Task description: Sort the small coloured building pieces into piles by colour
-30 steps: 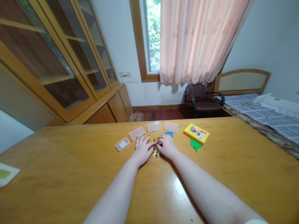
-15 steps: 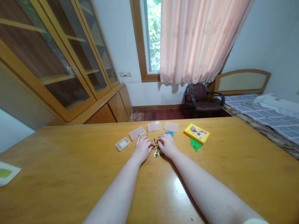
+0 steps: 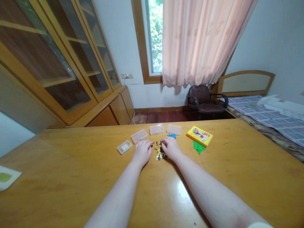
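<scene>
Between my two hands lies a small pile of yellow, white and brown pieces (image 3: 159,154) on the wooden table (image 3: 95,177). My left hand (image 3: 142,152) rests left of the pile with its fingers drawn together, and small brown pieces are by its fingertips; what it holds is too small to make out. At the pile's right edge my right hand (image 3: 170,147) touches the pieces, its fingers curled and partly hidden. Blue pieces (image 3: 172,136) lie just beyond my right hand. Green pieces (image 3: 199,147) are farther right, beside a yellow box (image 3: 199,136).
Several clear plastic boxes stand in an arc behind my hands, one at the left (image 3: 124,147) with something white inside. A white and green item (image 3: 9,178) lies at the table's left edge. Beyond the table are a chair (image 3: 205,99), a bed and a glass-door cabinet.
My left hand's fingers have drawn together from a spread pose, near the brown pieces. My right hand has shifted slightly at the pile.
</scene>
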A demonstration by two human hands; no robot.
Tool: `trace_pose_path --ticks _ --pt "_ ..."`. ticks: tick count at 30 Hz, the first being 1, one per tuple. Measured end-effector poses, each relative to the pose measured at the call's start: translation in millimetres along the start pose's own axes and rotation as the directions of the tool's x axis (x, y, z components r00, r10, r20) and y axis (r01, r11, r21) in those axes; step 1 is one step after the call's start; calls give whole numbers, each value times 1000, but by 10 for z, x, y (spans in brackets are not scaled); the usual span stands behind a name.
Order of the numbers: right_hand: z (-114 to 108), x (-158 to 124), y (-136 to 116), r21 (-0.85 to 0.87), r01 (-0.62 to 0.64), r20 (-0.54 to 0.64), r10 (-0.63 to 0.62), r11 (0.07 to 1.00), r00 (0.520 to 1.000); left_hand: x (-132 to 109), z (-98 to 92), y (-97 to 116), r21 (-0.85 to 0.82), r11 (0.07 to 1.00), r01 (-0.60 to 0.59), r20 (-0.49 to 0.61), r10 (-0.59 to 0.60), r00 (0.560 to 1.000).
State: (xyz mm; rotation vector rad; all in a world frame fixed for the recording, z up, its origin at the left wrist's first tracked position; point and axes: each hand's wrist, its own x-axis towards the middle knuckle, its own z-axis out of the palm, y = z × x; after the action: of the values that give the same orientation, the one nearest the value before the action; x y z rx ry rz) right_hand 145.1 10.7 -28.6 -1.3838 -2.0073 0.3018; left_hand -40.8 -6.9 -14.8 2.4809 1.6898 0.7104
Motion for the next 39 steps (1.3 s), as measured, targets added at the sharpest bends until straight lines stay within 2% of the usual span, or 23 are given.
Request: trace_pose_path --ticks 3,7,10,15,20,28,32,35,39 --pt "-36 10 11 -2 -48 24 48 999 999 -51 -49 76 -8 992 -123 126 123 984" --pt "-44 24 22 -23 -66 72 68 998 995 -50 -11 111 -4 992 -123 203 121 972" --pt "-19 20 21 -37 -26 110 30 999 993 -17 53 59 -1 996 -84 205 83 975" --pt "0 -3 1 -65 49 172 -37 997 984 -7 42 -16 71 997 9 126 -18 992" --pt "-14 -16 -21 -93 103 208 -82 990 975 -22 -40 8 93 994 60 163 -74 984" --pt "-45 -33 -54 -122 169 188 -144 978 971 12 21 35 78 996 42 163 -54 985" --pt "-51 -13 -46 -134 127 136 -109 983 985 28 64 24 89 993 79 145 -91 985" --pt "-49 11 -30 -142 88 118 -71 986 990 29 116 26 119 984 132 180 -152 972" --pt "-75 9 -43 -129 103 120 -88 986 989 43 192 24 70 995 72 261 -88 961"
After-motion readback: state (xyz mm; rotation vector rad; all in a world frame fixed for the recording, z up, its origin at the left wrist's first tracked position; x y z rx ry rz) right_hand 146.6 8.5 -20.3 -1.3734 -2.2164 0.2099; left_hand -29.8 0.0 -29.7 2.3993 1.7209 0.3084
